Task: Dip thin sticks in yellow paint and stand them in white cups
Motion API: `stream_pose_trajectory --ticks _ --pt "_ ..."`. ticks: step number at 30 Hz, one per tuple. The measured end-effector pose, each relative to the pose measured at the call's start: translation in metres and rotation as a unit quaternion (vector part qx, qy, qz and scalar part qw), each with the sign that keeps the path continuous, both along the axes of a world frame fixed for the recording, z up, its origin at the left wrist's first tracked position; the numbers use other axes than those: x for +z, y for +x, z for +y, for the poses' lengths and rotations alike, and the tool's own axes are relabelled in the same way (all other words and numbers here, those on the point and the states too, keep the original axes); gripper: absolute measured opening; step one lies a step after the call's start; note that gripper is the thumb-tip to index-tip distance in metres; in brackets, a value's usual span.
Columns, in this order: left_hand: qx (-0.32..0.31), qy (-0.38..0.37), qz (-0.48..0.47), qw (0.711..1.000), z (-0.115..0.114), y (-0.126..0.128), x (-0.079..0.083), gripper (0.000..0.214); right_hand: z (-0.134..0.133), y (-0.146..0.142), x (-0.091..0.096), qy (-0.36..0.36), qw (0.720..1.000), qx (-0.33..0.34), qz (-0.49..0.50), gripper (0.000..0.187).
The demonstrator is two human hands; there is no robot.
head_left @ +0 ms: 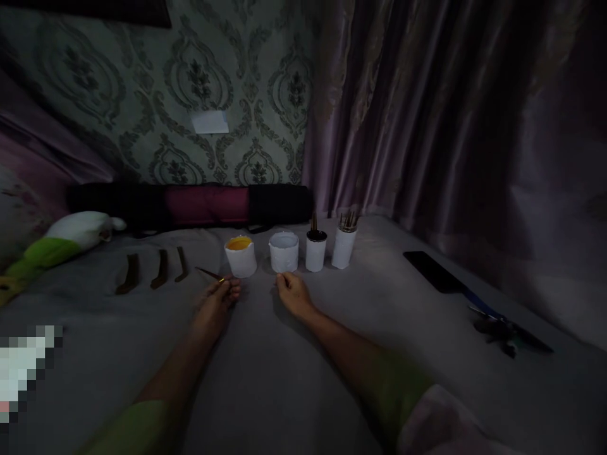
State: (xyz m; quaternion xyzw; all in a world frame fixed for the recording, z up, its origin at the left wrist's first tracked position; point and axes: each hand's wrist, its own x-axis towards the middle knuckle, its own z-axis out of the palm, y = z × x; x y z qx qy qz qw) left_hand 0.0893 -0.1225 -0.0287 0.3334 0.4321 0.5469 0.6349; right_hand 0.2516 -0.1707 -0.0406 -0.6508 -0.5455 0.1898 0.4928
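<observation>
My left hand [219, 299] rests on the grey cloth and pinches a thin paintbrush [208, 273] that points left, just in front of a white cup of yellow paint [240, 256]. My right hand [293, 293] lies curled, knuckles up, in front of a white cup with pale contents [284, 251]; its fingers are closed and nothing shows in them. To the right stand two narrow white cups, one [315, 249] with a dark rim and one brush, the other [344, 245] holding several brushes.
Three dark curved tools [158, 270] lie in a row at the left. A black and maroon bolster [190, 205] runs along the patterned wall. A dark phone [432, 270] and a cluster of dark tools [502, 328] lie at the right near the curtain. A green and white soft toy [61, 240] lies at the left.
</observation>
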Motion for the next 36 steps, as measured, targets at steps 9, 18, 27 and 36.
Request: stream_pose_trajectory --ticks 9,18,27,36 --pt "0.002 0.086 0.047 0.995 0.002 -0.005 -0.018 0.02 0.003 0.003 -0.006 0.018 1.0 0.009 0.009 0.032" --pt "0.015 0.178 0.176 0.968 -0.012 -0.005 -0.004 0.035 0.011 0.007 -0.017 0.024 0.999 0.041 0.025 0.035" --pt "0.025 0.235 0.284 0.929 -0.018 -0.006 -0.002 0.038 0.008 0.006 -0.012 0.011 0.999 0.039 0.015 0.035" --pt "0.0 0.319 0.367 0.874 -0.021 -0.006 -0.006 0.034 0.005 0.006 -0.008 0.007 0.999 0.048 0.024 0.033"
